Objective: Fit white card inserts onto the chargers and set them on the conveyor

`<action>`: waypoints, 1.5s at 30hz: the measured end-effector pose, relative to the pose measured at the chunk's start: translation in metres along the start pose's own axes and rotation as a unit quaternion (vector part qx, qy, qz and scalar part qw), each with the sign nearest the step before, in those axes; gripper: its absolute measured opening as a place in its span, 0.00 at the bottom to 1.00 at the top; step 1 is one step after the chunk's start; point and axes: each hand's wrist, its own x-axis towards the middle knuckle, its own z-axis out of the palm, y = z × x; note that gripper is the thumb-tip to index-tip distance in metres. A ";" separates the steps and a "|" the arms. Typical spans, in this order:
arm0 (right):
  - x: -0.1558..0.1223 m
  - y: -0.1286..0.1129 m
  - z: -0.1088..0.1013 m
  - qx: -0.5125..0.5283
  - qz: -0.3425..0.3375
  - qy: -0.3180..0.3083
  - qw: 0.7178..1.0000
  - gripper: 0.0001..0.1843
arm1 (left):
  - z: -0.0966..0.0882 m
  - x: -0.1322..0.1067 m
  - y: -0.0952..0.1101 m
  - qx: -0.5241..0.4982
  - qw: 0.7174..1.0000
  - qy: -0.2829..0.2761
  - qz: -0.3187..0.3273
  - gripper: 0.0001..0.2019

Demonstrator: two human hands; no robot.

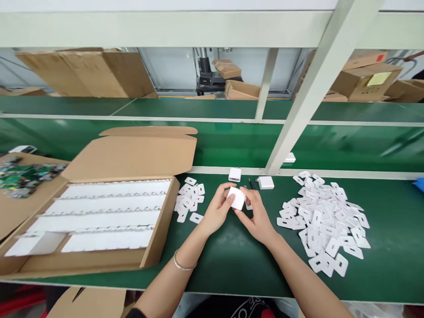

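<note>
Between both hands, above the green bench, is a small white square plastic casing. My left hand pinches it from the left, thumb lying across its near corner. On the other side my right hand grips its right edge between thumb and fingertips. A white piece shows partly beneath the right fingers; its kind is hidden. Just beyond the hands stand a white casing with a port opening facing me and another white casing. Dark tweezers lie between those two.
A large pile of white slotted plates covers the bench at right; a smaller pile lies left. The open cardboard box holds rows of white parts. Green circuit boards sit far left. A slanted metal post rises behind the hands.
</note>
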 end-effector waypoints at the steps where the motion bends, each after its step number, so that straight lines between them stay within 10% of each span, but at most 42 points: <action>1: 0.001 0.001 -0.002 -0.019 -0.002 0.008 1.000 0.33 | -0.003 -0.001 0.007 -0.007 1.000 0.014 0.008 0.25; 5: 0.006 0.007 -0.014 -0.130 0.102 0.078 0.983 0.28 | -0.036 -0.017 0.034 -0.026 0.987 0.147 0.062 0.25; 9: 0.016 0.014 -0.025 -0.262 0.195 0.044 0.944 0.32 | -0.108 -0.062 0.055 0.108 0.925 0.347 0.115 0.25; 14: 0.019 0.015 -0.031 -0.337 0.229 -0.029 0.913 0.34 | -0.210 -0.135 0.077 0.410 0.720 0.560 -0.018 0.22; 18: 0.019 0.020 -0.037 -0.352 0.253 -0.058 0.899 0.33 | -0.268 -0.166 0.082 0.574 0.600 0.520 -0.202 0.22; 26: 0.025 0.049 -0.050 -0.320 0.335 -0.074 0.883 0.37 | -0.317 -0.166 0.073 0.541 0.664 0.427 -0.290 0.15; 35: 0.029 0.044 -0.045 -0.275 0.240 -0.048 0.930 0.30 | -0.336 -0.184 0.069 0.434 0.758 0.404 -0.272 0.25; 45: 0.027 0.038 -0.062 -0.333 0.340 -0.062 0.877 0.33 | -0.326 -0.162 0.070 0.418 0.763 0.393 -0.296 0.14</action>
